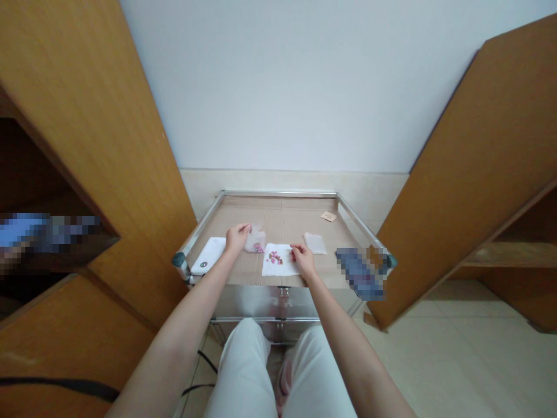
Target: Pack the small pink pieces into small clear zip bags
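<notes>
The left hand (237,238) is pinching the top corner of a clear plastic bag (255,239), its thumb and fingers seemingly drawn together on the film, while the right hand (303,261) is resting its fingertips (293,248) at the right edge of a white paper sheet (278,259); whether those fingers are gripping the paper or only touching it, the view does not show. The main risk lies with the small pink and green pieces (275,258) lying loose near the middle of the sheet: a tug on the paper, a knock from the wrist, or a sudden tilt could be sending them rolling onto the cardboard-lined top of the metal-framed trolley (278,193). The thin bag could also be slipping from the pinch and spilling the pink contents (259,248) gathered in its lower end. The pieces are looking small, irregular and mostly pink, with a few greenish bits, though they are too tiny to identify. They are sitting between the hands, beside the bag and short of a white flat device (208,255).
</notes>
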The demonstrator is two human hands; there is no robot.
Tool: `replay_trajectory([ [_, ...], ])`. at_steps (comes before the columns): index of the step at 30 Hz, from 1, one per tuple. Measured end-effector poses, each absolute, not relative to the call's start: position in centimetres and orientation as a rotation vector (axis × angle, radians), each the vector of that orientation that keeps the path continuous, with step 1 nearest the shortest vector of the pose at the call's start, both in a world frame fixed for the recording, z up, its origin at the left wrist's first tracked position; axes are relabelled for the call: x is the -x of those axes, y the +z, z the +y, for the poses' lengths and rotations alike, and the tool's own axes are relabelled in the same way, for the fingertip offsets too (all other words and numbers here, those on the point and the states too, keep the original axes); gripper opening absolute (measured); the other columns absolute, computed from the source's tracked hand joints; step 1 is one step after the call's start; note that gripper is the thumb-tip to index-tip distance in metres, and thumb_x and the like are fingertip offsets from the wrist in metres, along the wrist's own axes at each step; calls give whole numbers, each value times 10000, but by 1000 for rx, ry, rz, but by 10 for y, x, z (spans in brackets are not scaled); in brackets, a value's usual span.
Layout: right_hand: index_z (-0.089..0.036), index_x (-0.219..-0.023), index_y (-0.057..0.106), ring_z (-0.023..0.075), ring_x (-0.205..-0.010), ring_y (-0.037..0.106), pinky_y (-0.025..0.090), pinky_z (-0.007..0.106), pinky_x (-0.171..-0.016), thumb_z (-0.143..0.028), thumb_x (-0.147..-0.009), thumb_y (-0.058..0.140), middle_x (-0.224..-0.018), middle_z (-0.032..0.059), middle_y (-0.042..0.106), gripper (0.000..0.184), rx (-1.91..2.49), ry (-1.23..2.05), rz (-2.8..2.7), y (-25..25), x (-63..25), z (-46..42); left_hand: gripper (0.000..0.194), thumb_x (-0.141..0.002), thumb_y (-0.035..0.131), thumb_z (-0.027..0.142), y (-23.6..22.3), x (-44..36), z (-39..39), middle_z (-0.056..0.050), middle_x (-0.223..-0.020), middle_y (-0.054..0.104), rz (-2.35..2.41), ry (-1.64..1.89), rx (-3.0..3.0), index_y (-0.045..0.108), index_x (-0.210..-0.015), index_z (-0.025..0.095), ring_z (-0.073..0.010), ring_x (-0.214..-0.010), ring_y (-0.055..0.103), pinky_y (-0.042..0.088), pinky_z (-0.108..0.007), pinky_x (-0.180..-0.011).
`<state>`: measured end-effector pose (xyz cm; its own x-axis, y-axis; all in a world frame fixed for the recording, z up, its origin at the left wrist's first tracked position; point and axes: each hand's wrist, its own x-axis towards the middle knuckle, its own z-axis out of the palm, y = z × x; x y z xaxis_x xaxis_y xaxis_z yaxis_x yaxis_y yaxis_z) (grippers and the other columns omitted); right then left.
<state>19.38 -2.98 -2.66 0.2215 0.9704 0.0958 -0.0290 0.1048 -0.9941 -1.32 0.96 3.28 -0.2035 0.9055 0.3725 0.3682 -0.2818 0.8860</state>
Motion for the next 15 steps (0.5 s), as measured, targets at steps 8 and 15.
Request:
replay_trajectory([
  [8,-142,-719,545,78,-414,409,313,194,-411,-247,-603,452,-503,-40,487,182,1188,990,-1071,-28,-194,-29,132,-559,606,233,38,11,-4,14,-610,582,1013,1814,-807,567,-654,150,-100,-566,542,411,-213,-549],
  [15,-147,-722,542,80,-415,408,319,197,-420,-241,-602,444,-499,-44,490,182,1187,976,-1074,-28,-195,-30,33,-659,478,156,15,4,-32,-29,-694,625,763,1552,-521,509,-666,149,-164,-622,601,423,-239,-461],
])
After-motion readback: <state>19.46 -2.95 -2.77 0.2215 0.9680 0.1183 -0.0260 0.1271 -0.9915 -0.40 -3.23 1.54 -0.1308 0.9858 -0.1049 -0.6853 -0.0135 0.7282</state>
